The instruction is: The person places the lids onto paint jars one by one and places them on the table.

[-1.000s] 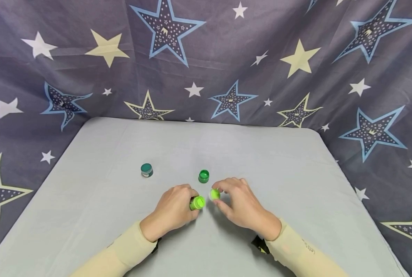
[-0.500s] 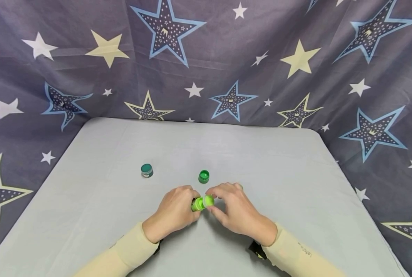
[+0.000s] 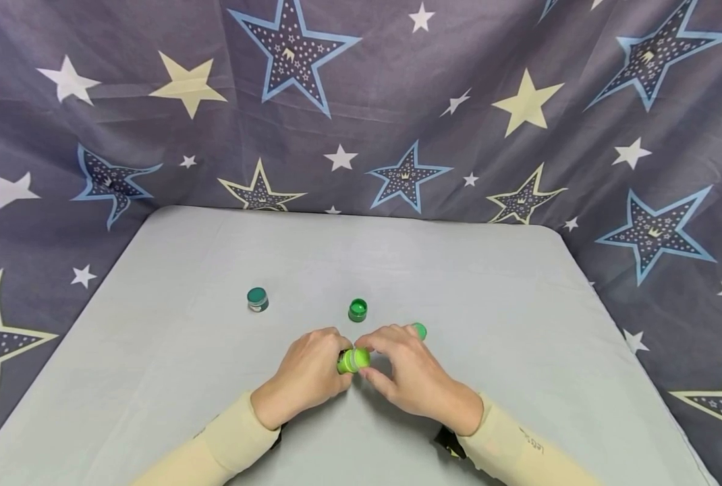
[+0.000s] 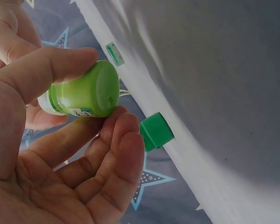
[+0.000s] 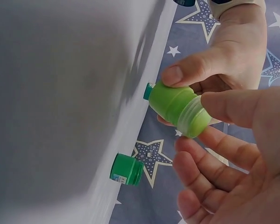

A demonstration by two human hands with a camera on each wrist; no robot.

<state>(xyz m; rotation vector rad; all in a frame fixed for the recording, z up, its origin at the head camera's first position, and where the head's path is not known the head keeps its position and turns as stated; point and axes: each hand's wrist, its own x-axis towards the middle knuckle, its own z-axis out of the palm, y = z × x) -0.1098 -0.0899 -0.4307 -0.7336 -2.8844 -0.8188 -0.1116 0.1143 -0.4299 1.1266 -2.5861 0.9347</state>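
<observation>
My left hand (image 3: 309,364) grips a small lime-green paint jar (image 4: 94,88), tilted with its mouth toward the right. The thumb and fingers of my right hand (image 3: 412,371) pinch its lid (image 5: 196,120), which has a clear rim and a lime top. That lid sits against the mouth of the jar; whether it is threaded on cannot be seen. Just beyond the hands, a dark green paint jar (image 3: 357,310) stands uncovered on the table. A green lid (image 3: 420,331) lies behind my right hand, partly hidden by it.
A teal paint jar (image 3: 257,299) with its lid on stands to the left on the pale grey table (image 3: 458,270). Beyond the table's far edge hangs a dark curtain (image 3: 361,121) with a star pattern.
My right hand has moved left and slightly down, bringing the lime lid from beside the jar onto its mouth. The left hand has shifted slightly right. The green lid behind the right hand has come into view.
</observation>
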